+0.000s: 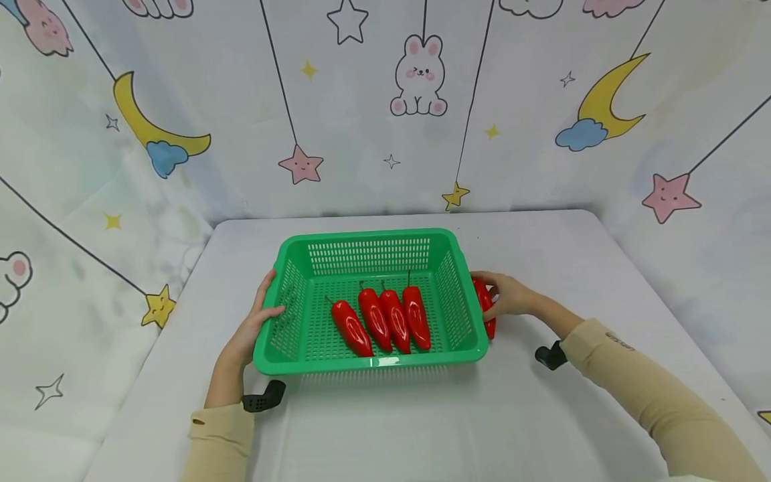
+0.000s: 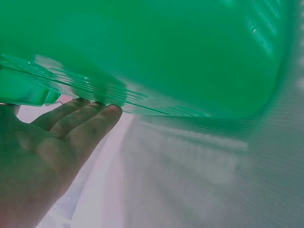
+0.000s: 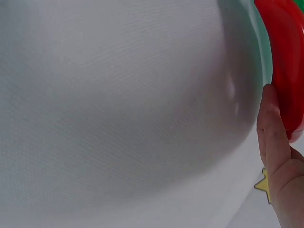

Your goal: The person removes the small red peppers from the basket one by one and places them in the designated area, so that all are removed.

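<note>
A green plastic basket [image 1: 361,366] with slotted walls stands on the white table. Several glossy red chili peppers [image 1: 394,320] lie side by side inside it, stems toward the far wall. At the basket's left side my left hand [image 1: 245,333] holds the rim, thumb over the top and fingers along the outer wall; the left wrist view shows these fingers [image 2: 92,124] below the green rim. Just outside the right wall, my right hand [image 1: 510,296] grips another red chili pepper [image 3: 287,61] between thumb and fingers, partly covering it in the head view.
White cloth with printed stars, moons and a rabbit [image 1: 419,77] hangs behind and beside the table [image 1: 542,415]. A black wrist mount [image 1: 265,396] sits at the left wrist, and a similar one [image 1: 551,356] at the right.
</note>
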{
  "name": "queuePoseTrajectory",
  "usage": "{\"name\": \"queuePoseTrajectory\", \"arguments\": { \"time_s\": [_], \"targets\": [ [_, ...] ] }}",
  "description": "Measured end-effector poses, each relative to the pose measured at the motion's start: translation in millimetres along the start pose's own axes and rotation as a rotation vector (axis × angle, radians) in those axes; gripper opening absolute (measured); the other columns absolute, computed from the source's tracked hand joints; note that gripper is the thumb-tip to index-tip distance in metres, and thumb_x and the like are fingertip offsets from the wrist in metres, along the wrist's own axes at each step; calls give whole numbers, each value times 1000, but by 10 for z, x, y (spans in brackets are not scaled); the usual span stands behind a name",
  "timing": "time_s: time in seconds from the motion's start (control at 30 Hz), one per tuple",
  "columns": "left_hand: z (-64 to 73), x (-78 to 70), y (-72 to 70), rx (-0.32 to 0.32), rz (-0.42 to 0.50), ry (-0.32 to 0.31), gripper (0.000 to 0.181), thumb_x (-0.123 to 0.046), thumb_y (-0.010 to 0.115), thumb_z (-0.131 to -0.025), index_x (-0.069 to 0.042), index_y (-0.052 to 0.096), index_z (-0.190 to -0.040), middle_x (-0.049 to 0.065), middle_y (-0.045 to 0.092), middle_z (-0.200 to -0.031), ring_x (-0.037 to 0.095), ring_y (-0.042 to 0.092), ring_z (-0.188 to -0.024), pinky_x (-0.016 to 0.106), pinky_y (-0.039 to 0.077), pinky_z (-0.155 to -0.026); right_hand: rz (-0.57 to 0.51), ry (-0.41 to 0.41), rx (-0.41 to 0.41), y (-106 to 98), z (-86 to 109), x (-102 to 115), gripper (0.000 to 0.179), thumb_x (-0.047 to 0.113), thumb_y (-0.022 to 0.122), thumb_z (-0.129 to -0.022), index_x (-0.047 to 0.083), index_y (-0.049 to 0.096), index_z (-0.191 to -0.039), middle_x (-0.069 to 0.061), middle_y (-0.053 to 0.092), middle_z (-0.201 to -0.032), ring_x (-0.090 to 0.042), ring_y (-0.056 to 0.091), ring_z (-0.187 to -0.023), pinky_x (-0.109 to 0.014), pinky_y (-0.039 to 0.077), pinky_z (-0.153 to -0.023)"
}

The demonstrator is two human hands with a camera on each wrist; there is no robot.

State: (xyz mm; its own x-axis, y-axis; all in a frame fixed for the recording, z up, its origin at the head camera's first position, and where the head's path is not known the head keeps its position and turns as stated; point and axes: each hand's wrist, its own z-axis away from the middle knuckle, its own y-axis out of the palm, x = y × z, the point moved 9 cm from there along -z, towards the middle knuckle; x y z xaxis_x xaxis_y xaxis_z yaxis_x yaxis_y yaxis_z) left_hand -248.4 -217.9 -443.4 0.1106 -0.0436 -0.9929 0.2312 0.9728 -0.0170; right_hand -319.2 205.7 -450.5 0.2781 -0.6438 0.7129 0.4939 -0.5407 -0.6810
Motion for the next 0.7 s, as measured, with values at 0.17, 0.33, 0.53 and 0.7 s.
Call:
{"name": "queuePoseTrajectory", "arguments": {
  "time_s": [0.17, 0.33, 0.53, 0.7],
  "targets": [
    [-3, -2, -2, 5, -5, 3, 72, -14, 37, -93, -40, -6, -145, 4, -10, -151, 37, 12, -130, 49, 30, -90, -1, 6, 9, 34, 17, 4, 85, 19, 80, -69, 2, 34, -138, -17, 49, -121, -33, 51, -99, -33, 51, -69],
    [-5, 8, -9, 3, -13, 2, 73, -14, 37, -93, -40, -6, -145, 4, -10, -151, 37, 12, -130, 47, 31, -89, 12, 22, -1, 48, 33, -18, 86, 20, 81, -68, 4, 34, -138, -14, 49, -121, -31, 52, -97, -33, 51, -68],
    [-7, 12, -5, 3, -17, 7, 73, -13, 37, -92, -40, -5, -145, 4, -11, -151, 37, 10, -131, 50, 29, -90, 33, 34, -3, 83, 44, -22, 88, 26, 82, -66, 6, 36, -138, -11, 52, -117, -25, 52, -93, -31, 50, -67],
    [-5, -2, -5, 3, -13, 10, 73, -13, 37, -92, -40, -5, -145, 4, -11, -151, 38, 11, -130, 51, 29, -90, 46, 26, 0, 108, 46, -13, 89, 31, 81, -66, 6, 36, -138, -10, 53, -116, -24, 53, -91, -31, 49, -67]
  ]
}}
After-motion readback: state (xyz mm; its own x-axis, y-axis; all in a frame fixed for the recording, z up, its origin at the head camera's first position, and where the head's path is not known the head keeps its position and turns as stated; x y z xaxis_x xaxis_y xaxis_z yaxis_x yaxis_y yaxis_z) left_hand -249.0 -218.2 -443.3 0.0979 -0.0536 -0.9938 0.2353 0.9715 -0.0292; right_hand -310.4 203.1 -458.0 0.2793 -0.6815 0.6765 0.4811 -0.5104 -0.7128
